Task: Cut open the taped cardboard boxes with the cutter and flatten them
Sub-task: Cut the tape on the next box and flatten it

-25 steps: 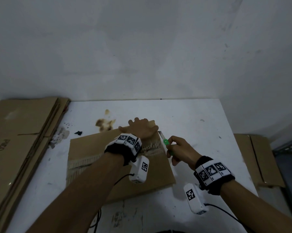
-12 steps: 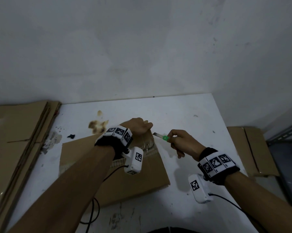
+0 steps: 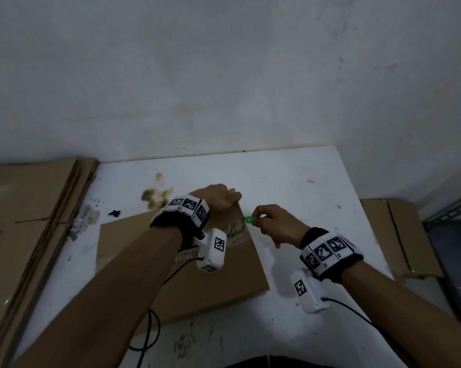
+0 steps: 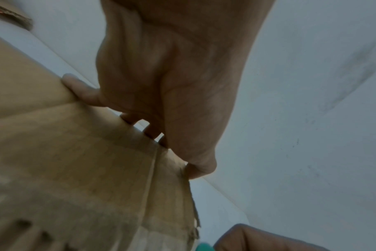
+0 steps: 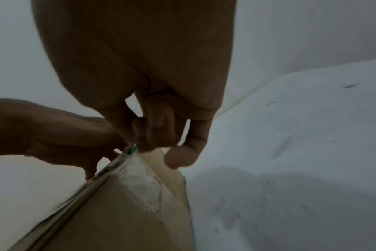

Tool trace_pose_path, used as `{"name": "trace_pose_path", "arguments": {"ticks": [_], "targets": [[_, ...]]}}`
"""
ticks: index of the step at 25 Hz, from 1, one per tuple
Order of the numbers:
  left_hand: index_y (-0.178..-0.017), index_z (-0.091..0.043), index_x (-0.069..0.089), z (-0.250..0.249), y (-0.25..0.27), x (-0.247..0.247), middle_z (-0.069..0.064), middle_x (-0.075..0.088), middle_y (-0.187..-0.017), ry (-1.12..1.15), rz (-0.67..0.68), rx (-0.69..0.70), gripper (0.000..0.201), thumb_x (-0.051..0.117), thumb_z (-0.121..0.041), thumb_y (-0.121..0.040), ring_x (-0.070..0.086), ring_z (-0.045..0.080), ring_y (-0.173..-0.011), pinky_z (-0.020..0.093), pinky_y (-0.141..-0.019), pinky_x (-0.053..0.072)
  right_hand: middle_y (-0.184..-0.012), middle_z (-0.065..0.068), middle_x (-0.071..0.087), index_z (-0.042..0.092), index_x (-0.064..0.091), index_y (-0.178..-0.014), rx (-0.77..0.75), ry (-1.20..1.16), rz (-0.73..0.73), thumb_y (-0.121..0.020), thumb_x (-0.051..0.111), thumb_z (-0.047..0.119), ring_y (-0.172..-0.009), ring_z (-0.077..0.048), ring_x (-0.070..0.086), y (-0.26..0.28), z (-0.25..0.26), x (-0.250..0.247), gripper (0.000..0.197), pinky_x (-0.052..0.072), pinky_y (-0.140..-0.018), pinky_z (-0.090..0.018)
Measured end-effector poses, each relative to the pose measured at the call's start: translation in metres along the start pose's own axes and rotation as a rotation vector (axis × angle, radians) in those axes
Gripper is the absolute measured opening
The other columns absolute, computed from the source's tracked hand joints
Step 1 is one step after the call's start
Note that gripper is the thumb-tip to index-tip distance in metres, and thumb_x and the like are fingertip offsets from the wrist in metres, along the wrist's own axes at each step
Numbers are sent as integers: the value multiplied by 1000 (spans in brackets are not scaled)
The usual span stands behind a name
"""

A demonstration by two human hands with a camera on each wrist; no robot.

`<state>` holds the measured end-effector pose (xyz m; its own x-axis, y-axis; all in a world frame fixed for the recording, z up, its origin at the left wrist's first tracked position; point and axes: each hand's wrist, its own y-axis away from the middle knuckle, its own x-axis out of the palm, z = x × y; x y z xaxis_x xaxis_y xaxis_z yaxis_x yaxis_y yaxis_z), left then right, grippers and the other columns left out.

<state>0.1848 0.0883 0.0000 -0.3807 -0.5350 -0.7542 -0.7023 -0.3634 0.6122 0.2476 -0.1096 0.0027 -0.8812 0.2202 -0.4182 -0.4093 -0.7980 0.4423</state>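
We have one cardboard box (image 3: 171, 264) lying mostly flat on the white worktop (image 3: 290, 181), long side running left-right in front of us, its far right corner lifted. Left hand (image 3: 218, 199) is curled over that far edge near the corner, fingers wrapped round the cardboard rim, thumb on the near face in the left wrist view. Right hand (image 3: 276, 221) sits just to the right of that same corner, fingers pinched tight round the green cutter (image 3: 249, 220); only a sliver of green shows, blade not visible, so we cannot tell if it is in the seam. The key relation: the taped seam (image 5: 140, 183) runs from the held corner back toward us along the box's right end, and the cutter is right at the seam's far end, touching or nearly so. Right hand is the nearer one to the seam; left is beside it, close to the blade's start point. We judge the next cut pulls toward the body, away from the left fingers. Flattened cardboard stack (image 3: 24, 221) lies off to the left, well apart.
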Motion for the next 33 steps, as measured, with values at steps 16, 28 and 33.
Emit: {"name": "trace_pose_path", "arguments": {"ticks": [16, 28, 33], "targets": [[-110, -6, 50, -4, 12, 2, 20, 54, -125, 18, -64, 5, 46, 26, -46, -105, 51, 30, -109, 34, -90, 36, -63, -2, 42, 10, 70, -86, 42, 90, 189, -94, 56, 12, -55, -15, 36, 17, -7, -22, 16, 38, -43, -26], [-155, -34, 28, 25, 55, 27, 3, 10, -167, 291, -308, 20, 64, 44, -59, -98, 3, 25, -154, 60, -120, -2, -64, -8, 44, 11, 59, -69, 124, -73, -26, -91, 54, 10, -41, -20, 37, 43, -22, -37, 23, 34, -45, -26], [-146, -34, 44, 83, 92, 51, 2, 27, -162, 334, -489, -5, 72, 71, -56, -83, 18, 22, -151, 47, -121, 14, -59, -11, 53, 9, 47, -89, 69, -219, -172, -103, 50, 30, -43, -24, 46, 53, -3, -20, 26, 44, -50, -31]]}}
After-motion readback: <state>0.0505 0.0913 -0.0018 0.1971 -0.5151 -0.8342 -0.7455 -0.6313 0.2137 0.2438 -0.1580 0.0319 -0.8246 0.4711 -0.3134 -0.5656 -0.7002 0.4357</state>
